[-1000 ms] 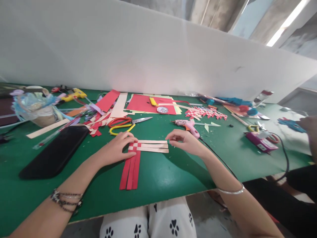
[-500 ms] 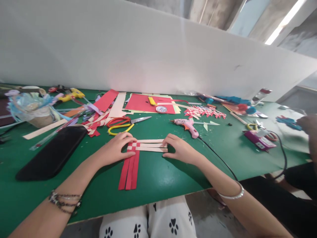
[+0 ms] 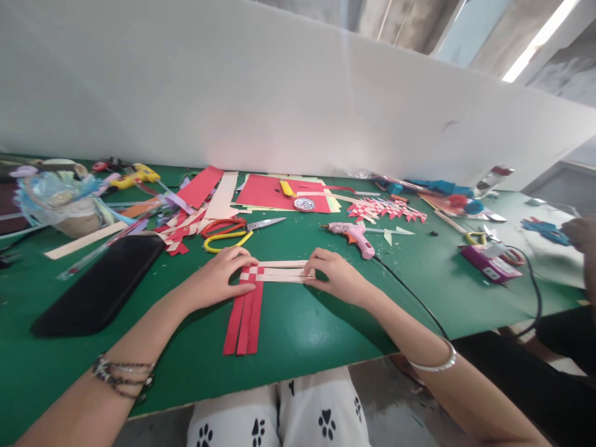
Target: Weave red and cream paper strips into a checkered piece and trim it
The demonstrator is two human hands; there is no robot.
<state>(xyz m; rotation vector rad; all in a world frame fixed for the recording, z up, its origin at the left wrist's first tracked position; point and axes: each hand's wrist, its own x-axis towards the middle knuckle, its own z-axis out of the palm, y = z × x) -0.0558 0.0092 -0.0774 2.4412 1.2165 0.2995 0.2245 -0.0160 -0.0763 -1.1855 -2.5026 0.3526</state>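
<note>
A woven paper piece (image 3: 251, 274) lies on the green table, a red-and-cream checkered corner with loose ends on two sides. My left hand (image 3: 222, 273) holds that corner, fingers on its upper edge and thumb on its lower edge. Red paper strips (image 3: 243, 323) run from it toward the table's front edge. Cream paper strips (image 3: 284, 274) stretch rightward, and my right hand (image 3: 342, 277) pinches their far ends between thumb and fingers. Just behind my left hand lie scissors (image 3: 242, 233) with red and yellow handles. A pink glue gun (image 3: 356, 238) rests behind my right hand.
A black phone-shaped slab (image 3: 100, 285) lies at left, near paper scraps (image 3: 184, 226) and a wrapped basket (image 3: 65, 202). Red sheets (image 3: 265, 191) and woven pieces (image 3: 386, 209) lie at the back. A purple box (image 3: 488, 264) and another person's hand (image 3: 580, 233) are at right.
My right thumb has moved up toward the fingers, closing the gap around the cream strip ends. My left hand stays on the woven corner.
</note>
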